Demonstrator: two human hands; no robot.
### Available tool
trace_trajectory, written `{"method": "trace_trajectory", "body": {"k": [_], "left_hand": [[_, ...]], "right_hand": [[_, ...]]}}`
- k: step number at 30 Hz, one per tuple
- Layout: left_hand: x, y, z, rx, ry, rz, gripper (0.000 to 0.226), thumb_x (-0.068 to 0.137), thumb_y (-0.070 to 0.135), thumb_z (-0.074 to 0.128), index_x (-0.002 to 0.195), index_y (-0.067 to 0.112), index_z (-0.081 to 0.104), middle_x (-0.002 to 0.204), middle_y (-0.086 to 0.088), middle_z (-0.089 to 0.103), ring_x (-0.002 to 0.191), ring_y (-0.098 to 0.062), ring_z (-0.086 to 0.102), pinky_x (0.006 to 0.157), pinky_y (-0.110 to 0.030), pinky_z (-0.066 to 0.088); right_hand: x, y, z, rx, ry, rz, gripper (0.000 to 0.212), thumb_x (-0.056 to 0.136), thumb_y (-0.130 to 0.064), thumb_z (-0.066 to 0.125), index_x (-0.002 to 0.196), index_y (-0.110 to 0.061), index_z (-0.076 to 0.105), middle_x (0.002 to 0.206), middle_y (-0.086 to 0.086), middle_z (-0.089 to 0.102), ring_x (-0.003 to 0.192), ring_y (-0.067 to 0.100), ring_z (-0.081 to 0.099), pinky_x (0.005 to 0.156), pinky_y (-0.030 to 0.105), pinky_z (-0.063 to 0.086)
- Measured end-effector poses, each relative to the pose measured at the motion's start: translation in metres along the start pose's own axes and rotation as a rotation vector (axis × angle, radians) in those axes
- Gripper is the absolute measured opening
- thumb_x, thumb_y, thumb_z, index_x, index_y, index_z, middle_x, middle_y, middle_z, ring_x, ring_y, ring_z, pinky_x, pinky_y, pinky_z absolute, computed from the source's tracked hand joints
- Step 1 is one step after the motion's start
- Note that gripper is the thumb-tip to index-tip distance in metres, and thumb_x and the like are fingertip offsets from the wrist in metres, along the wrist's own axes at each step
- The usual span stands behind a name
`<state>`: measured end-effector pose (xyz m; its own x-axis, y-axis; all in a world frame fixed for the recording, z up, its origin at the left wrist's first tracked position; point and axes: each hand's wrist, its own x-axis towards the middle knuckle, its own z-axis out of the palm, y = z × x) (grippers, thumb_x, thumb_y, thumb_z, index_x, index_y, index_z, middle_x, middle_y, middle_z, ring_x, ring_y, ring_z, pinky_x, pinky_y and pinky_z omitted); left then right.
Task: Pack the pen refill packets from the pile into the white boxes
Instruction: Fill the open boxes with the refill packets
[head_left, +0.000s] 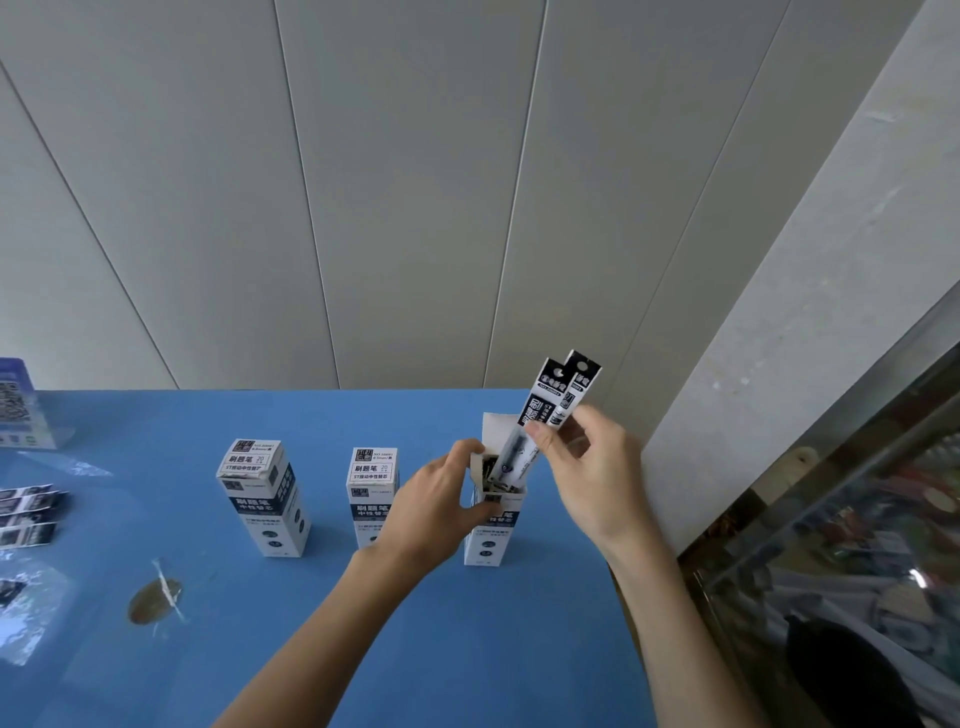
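An open white box (488, 540) stands upright on the blue table, its top flap raised. My left hand (431, 504) grips the box near its top edge. My right hand (587, 467) pinches two black-and-white pen refill packets (553, 395), whose lower ends are inside the box's mouth among other packets. Two more white boxes, a left one (265, 499) and a middle one (371, 488), stand closed to the left. The pile of packets (28, 514) lies at the table's left edge.
The blue table (260, 649) has a brown stain with a white streak (156, 597) near its front left. A blue QR-code stand (21, 405) sits at the far left. Crumpled clear plastic (26, 608) lies at the left. A glass counter (857, 519) borders the right.
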<state>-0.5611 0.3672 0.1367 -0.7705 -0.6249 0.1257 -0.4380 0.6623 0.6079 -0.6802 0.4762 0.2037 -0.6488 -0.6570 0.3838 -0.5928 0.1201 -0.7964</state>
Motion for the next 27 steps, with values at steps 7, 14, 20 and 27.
{"method": "trace_trajectory", "body": {"k": [7,14,20,27], "left_hand": [[0.002,0.002,0.002,0.044,0.006,-0.013,0.055,0.087,0.041,0.068,0.13,0.023,0.039,0.123,0.002,0.062,0.115,-0.02,0.057,0.082,-0.036,0.05],[0.002,0.003,0.002,0.061,0.019,-0.03,0.056,0.086,0.046,0.067,0.129,0.022,0.04,0.123,0.003,0.064,0.115,-0.021,0.058,0.08,-0.035,0.05],[-0.001,0.008,0.001,0.088,0.01,-0.037,0.056,0.086,0.049,0.065,0.128,0.023,0.039,0.113,0.003,0.066,0.1,-0.021,0.06,0.073,-0.036,0.05],[-0.005,0.022,0.0,0.196,0.039,-0.098,0.072,0.085,0.05,0.065,0.141,0.024,0.029,0.121,0.0,0.064,0.105,-0.024,0.061,0.071,-0.031,0.042]], "right_hand": [[0.003,0.004,0.017,-0.107,-0.197,0.04,0.007,0.085,-0.02,0.07,0.088,-0.014,0.069,0.075,-0.003,0.068,0.063,0.01,0.056,0.057,0.018,0.041],[0.004,0.02,0.02,-0.221,-0.447,0.041,0.016,0.082,-0.02,0.072,0.097,-0.019,0.067,0.07,-0.013,0.052,0.062,0.004,0.044,0.058,0.016,0.035],[0.008,0.024,0.009,-0.376,-0.544,-0.094,0.03,0.081,-0.022,0.071,0.11,-0.025,0.063,0.109,-0.007,0.059,0.103,0.018,0.048,0.091,0.038,0.043],[0.01,0.02,-0.01,-0.314,-0.476,-0.154,0.028,0.085,-0.032,0.067,0.112,-0.023,0.061,0.108,-0.01,0.053,0.098,0.01,0.045,0.09,0.034,0.045]]}}
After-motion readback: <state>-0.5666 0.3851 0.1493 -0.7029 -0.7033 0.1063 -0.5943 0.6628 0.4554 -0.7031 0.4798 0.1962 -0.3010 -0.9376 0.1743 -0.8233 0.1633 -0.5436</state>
